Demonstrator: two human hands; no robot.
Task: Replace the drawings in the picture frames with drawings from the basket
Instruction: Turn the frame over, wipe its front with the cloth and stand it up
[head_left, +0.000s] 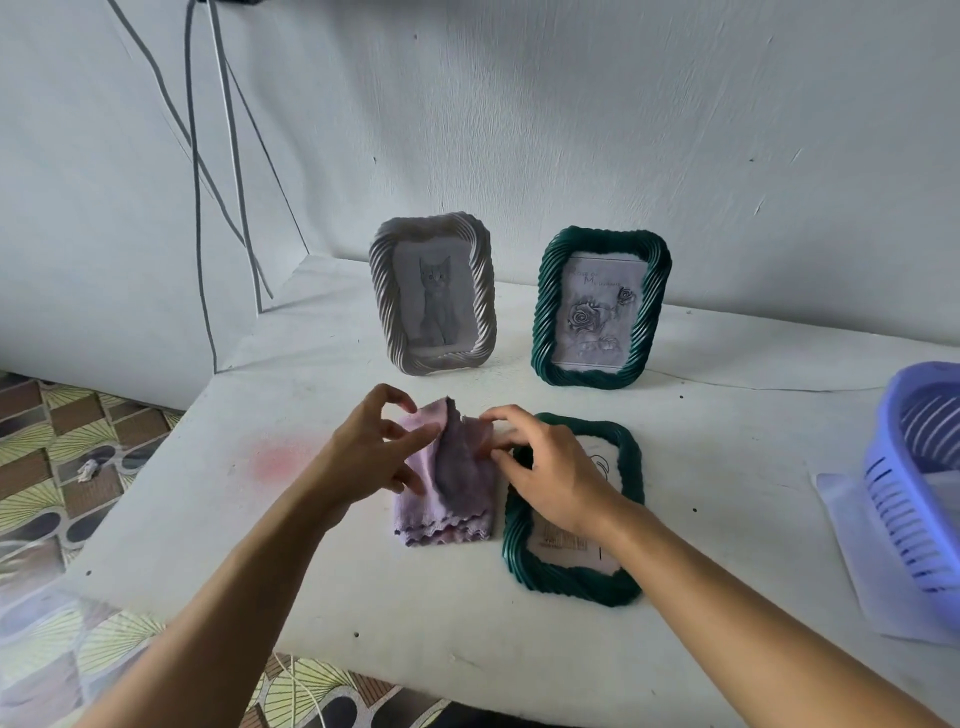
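Left hand has its thumb and fingers closed on the top left corner of a folded purple cloth and lifts that bit up off the table, so it's a pinch. Right hand has its fingers curled onto the cloth's top right edge, gripping it there too. The cloth's lower scalloped end lies flat on the white table.

The right palm hovers over a dark green frame lying flat just beside the cloth, on its right. A pale sheet with a small printed label shows inside it; I can't tell what's drawn on it.

Further back, two frames stand upright near the wall: a white frame on the left with a cat drawing, and a second green frame on the right with a rose drawing.

Way off at the right edge sits the purple basket, slotted sides, partly out of shot, resting on some white paper sheets. Can't see what's inside it. Some cables hang down the wall at the left.
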